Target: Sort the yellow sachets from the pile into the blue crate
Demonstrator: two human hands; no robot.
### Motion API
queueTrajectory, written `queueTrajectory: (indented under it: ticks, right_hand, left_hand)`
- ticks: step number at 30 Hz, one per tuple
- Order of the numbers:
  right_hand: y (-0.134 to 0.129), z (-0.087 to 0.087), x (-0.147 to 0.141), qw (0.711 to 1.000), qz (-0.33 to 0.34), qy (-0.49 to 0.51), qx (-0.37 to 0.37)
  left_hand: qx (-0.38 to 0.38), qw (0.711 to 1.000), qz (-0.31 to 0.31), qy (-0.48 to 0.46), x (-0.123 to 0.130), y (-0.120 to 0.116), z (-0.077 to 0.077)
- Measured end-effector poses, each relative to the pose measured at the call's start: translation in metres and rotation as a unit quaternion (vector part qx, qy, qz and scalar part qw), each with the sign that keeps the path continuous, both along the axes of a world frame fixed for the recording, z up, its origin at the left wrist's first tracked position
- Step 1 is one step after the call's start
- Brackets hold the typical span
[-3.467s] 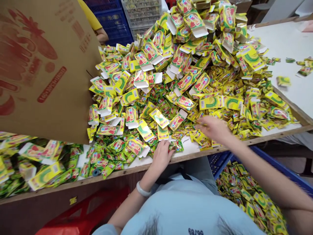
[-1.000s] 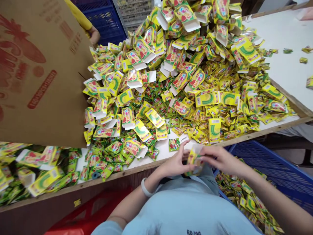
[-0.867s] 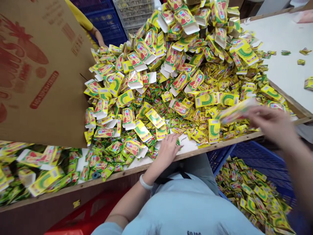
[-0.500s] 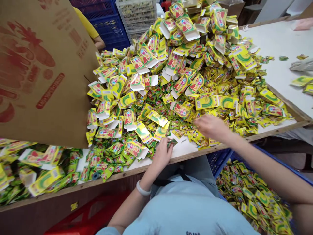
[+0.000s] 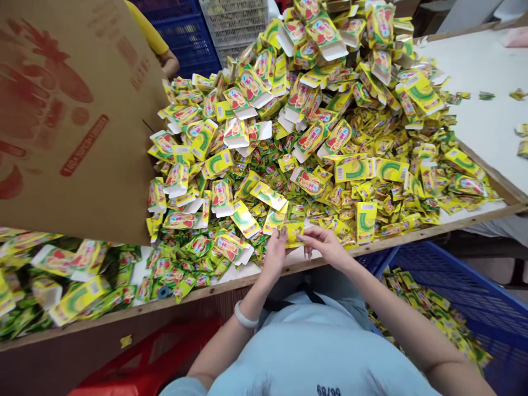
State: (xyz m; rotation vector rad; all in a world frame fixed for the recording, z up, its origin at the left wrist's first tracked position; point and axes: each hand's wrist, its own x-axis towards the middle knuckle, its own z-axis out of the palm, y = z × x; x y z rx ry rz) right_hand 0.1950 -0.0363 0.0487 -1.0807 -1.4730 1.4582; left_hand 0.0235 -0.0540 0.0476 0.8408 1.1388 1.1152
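Near the table's front edge, my left hand [image 5: 275,254] grips the left side of a small yellow packet [image 5: 293,234]. My right hand [image 5: 325,246] is at the packet's right side, thumb and fingertips pressed together on it. Behind both hands rises a big heap of yellow printed boxes [image 5: 309,137], many with white end flaps out. Small green packets [image 5: 193,247] lie left of my left hand. Small yellow packets [image 5: 342,225] lie beyond my right hand. A yellow box [image 5: 366,221] rests at the front edge, right of my right hand.
A large brown carton [image 5: 82,126] stands at the left. Below the table at the right is a blue crate [image 5: 466,297] with filled boxes. A red stool [image 5: 152,357] is at the lower left. Another person's arm [image 5: 168,61] shows behind the carton.
My right hand has moved left from the yellow packets to meet my left hand at a yellow packet. A yellow box now lies at the front edge near where my right hand was.
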Motion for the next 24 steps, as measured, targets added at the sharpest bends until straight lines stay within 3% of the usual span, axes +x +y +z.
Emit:
queueTrajectory:
  ticks: [4,7,9,11,13,15,17,19,20,22,24]
  right_hand:
    - [-0.014,-0.001,0.001,0.996,-0.092,-0.012,0.017]
    - [-0.022,0.002,0.014,0.994,-0.107,0.014,0.029]
    - [-0.028,0.005,0.03,0.993,-0.117,0.019,0.029]
    - [-0.034,0.008,0.054,0.984,-0.175,0.02,0.023]
    - [-0.038,0.011,0.084,0.962,-0.27,0.046,0.006]
    - [-0.04,0.012,0.114,0.929,-0.36,0.089,-0.014]
    - [-0.042,0.013,0.135,0.904,-0.407,0.13,-0.025]
    - [-0.045,0.014,0.147,0.892,-0.423,0.157,-0.032]
    - [-0.046,0.016,0.149,0.889,-0.425,0.166,-0.037]
    - [-0.048,0.02,0.151,0.888,-0.422,0.178,-0.043]
    - [-0.049,0.028,0.152,0.892,-0.411,0.185,-0.043]
  left_hand:
    - [0.036,0.997,0.015,0.064,0.024,-0.006,0.001]
    - [0.096,0.989,-0.013,0.114,0.044,-0.01,0.0]
    - [0.151,0.975,-0.025,0.163,0.058,-0.004,0.0]
    - [0.228,0.945,-0.034,0.233,0.073,0.01,0.003]
    - [0.337,0.881,-0.104,0.316,0.09,0.032,0.007]
    - [0.45,0.773,-0.235,0.38,0.111,0.057,0.012]
    - [0.528,0.666,-0.351,0.393,0.133,0.08,0.017]
    - [0.563,0.599,-0.425,0.379,0.152,0.099,0.02]
    - [0.567,0.581,-0.45,0.373,0.158,0.107,0.022]
    - [0.554,0.581,-0.472,0.363,0.158,0.117,0.027]
    - [0.514,0.638,-0.46,0.342,0.146,0.119,0.034]
